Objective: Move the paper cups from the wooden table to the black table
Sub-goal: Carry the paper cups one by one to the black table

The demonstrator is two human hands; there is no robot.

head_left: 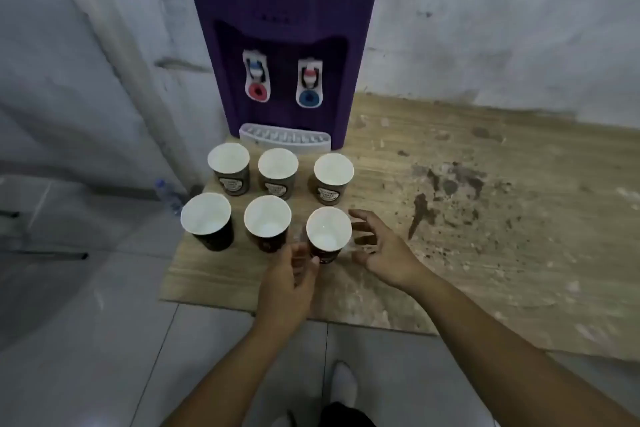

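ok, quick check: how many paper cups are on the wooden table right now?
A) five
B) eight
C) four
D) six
D: six paper cups stand upright on the wooden table in two rows of three before the water dispenser, with the left hand and right hand either side of the front-right cup.

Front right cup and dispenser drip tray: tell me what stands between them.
In the head view, the back right cup stands between the front right cup and the drip tray, with bare wooden table around it.
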